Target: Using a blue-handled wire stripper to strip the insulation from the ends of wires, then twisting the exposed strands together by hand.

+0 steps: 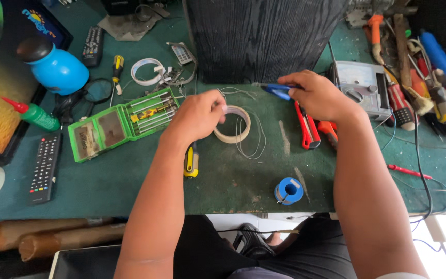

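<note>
Right hand (316,95) over blue-handled tool (277,91), its tip hidden.

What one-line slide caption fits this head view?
Left hand on a tape roll, right hand gripping a blue-handled tool over a cluttered green workbench.

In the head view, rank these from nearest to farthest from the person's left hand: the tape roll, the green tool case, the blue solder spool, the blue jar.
From the left hand:
1. Tape roll, touching the fingers on their right side.
2. Green tool case, lying open to the left.
3. Blue solder spool, near the table's front edge, to the right.
4. Blue jar, far left at the back.
</note>
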